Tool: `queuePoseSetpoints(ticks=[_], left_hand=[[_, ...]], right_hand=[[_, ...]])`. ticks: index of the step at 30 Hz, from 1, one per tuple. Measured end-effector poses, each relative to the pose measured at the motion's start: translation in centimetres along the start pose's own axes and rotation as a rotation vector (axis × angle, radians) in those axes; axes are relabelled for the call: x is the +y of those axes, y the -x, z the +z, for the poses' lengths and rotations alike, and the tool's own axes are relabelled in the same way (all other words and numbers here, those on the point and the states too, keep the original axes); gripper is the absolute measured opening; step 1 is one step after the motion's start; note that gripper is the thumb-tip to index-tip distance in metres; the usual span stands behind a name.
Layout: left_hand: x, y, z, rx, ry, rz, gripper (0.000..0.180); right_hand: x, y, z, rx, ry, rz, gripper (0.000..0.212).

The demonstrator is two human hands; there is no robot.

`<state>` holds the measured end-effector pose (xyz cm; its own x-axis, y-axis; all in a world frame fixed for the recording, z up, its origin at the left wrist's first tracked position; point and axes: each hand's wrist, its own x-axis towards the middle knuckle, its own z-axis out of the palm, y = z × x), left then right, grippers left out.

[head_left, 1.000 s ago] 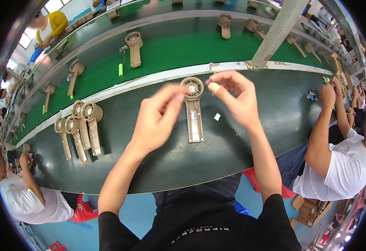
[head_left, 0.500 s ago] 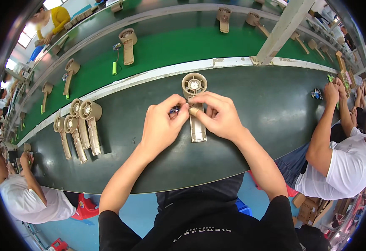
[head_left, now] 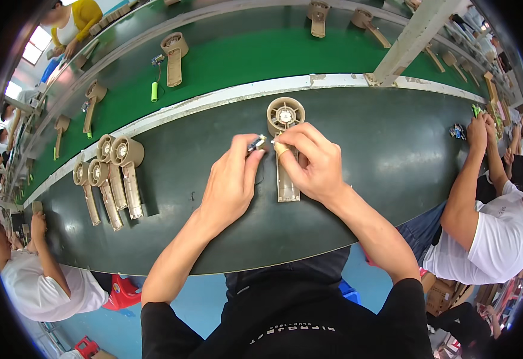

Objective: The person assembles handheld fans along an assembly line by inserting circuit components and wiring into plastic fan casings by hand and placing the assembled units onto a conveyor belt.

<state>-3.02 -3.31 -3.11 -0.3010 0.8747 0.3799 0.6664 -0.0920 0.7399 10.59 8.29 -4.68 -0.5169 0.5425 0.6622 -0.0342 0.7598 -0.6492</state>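
Observation:
A beige handheld fan body (head_left: 288, 186) lies on the dark bench in front of me, its round fan head (head_left: 285, 113) pointing away and its open handle toward me. My left hand (head_left: 228, 182) pinches a small circuit board (head_left: 257, 143) between thumb and fingers, just left of the handle. Over the handle, my right hand (head_left: 316, 163) is closed on a tiny white plug (head_left: 273, 142) at its fingertips. A tan wrap (head_left: 282, 149) covers part of a right-hand digit. A short gap separates plug and board. A thin dark wire hangs below the board.
Several beige fan bodies (head_left: 127, 155) stand grouped at the left of the bench. Beyond a white rail (head_left: 213, 94), a green belt (head_left: 231, 66) carries more fan bodies and a green battery (head_left: 154, 91). A post (head_left: 414, 45) rises at right; co-workers sit on both sides.
My fingertips have drawn apart, and the circuit board now shows more plainly in my left hand. The white plug at my right fingertips has come into sight. The whole view has shifted slightly.

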Motion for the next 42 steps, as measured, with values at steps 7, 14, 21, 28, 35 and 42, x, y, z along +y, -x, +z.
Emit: queuePoseSetpoints(ticks=[7, 14, 21, 28, 35, 42], left_hand=[[0.7, 0.1, 0.2, 0.075, -0.107, 0.102, 0.021], [0.2, 0.0, 0.2, 0.087, -0.203, 0.208, 0.033], [0.4, -0.1, 0.1, 0.053, -0.200, 0.231, 0.032], [0.0, -0.4, -0.5, 0.020, -0.171, 0.259, 0.031], [-0.3, -0.9, -1.3, -0.074, -0.159, 0.301, 0.032], [0.3, 0.0, 2.0, 0.051, -0.006, 0.004, 0.050]], right_hand=[[0.0, 0.1, 0.2, 0.003, -0.006, 0.015, 0.008], [0.0, -0.2, 0.3, 0.012, 0.012, -0.001, 0.007], [0.1, -0.2, -0.1, -0.019, 0.241, -0.194, 0.014], [0.2, -0.1, 0.3, -0.037, 0.253, -0.247, 0.019], [0.6, 0.0, 0.2, -0.063, 0.254, -0.263, 0.020], [0.8, -1.0, -0.4, -0.035, 0.088, -0.095, 0.018]])
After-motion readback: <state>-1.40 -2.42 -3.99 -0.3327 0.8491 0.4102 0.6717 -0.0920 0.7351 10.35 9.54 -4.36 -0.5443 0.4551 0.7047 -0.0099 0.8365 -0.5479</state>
